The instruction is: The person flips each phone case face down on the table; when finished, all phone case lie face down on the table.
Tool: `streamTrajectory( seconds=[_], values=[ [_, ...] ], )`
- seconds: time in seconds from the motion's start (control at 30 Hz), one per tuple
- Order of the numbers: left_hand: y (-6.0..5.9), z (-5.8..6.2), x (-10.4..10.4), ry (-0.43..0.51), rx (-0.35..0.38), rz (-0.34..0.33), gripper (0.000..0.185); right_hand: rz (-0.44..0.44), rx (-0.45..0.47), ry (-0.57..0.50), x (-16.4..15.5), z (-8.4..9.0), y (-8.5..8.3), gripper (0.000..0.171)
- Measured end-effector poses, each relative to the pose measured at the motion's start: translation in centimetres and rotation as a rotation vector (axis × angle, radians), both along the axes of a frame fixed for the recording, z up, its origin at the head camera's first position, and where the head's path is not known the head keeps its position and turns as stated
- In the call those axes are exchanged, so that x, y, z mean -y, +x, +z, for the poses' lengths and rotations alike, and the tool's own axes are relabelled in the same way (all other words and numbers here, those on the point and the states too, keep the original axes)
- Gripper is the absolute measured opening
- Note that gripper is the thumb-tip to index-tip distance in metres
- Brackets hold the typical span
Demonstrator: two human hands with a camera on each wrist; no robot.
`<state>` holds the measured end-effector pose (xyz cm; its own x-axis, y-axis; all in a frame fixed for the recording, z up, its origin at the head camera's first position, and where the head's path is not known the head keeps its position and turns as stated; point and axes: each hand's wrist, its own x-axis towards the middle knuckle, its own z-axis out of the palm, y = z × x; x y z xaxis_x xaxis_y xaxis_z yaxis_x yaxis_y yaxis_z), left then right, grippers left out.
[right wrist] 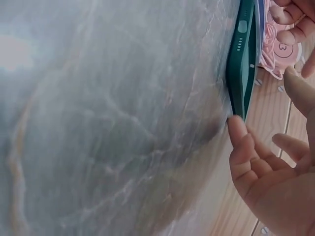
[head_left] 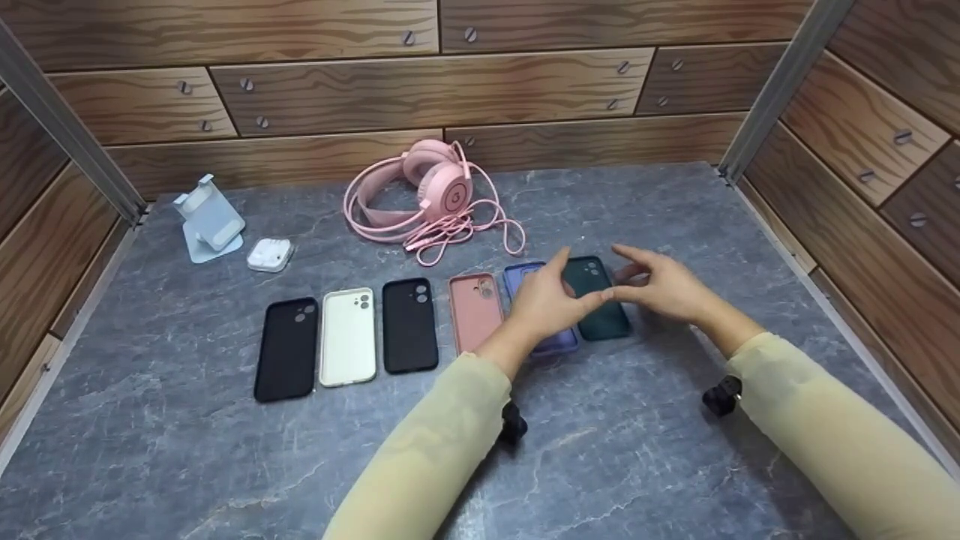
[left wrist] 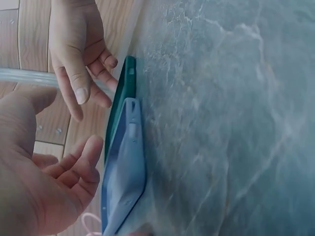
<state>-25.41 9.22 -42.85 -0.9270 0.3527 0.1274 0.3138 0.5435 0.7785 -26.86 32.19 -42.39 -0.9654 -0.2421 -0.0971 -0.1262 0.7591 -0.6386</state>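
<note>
Six phone cases lie in a row on the table. From the left they are a black case (head_left: 286, 352), a white case (head_left: 347, 341), another black case (head_left: 409, 330), a pink case (head_left: 476, 307), a purple case (head_left: 561, 343) and a dark green case (head_left: 604, 319). My left hand (head_left: 546, 301) hovers over the purple case, thumb and fingers spread, hiding part of it. Just right of the green case is my right hand (head_left: 664, 289), fingers loosely bent and nothing held. In the right wrist view, its fingertips (right wrist: 236, 128) come right to the green case's end.
Pink headphones (head_left: 446, 187) with a coiled cable sit at the back. Further left are a light blue phone stand (head_left: 211, 221) and a small white box with earphones (head_left: 270, 255). Wood-patterned panels (head_left: 435, 90) wall the grey marbled table (head_left: 615, 450) at the back and sides.
</note>
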Motion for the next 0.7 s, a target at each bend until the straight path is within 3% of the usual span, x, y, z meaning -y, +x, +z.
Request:
streamTrajectory(
  seconds=[0.27, 0.7],
  values=[
    [-0.6, -1.5, -0.5, 0.037, 0.093, -0.014, 0.091, 0.033, 0.023, -0.032, -0.2, -0.9, -0.8, 0.085],
    [-1.5, -2.6, -1.1, -0.069, 0.119, 0.093, 0.083, 0.032, 0.023, -0.060, -0.4, -2.4, -1.7, 0.077]
  ],
)
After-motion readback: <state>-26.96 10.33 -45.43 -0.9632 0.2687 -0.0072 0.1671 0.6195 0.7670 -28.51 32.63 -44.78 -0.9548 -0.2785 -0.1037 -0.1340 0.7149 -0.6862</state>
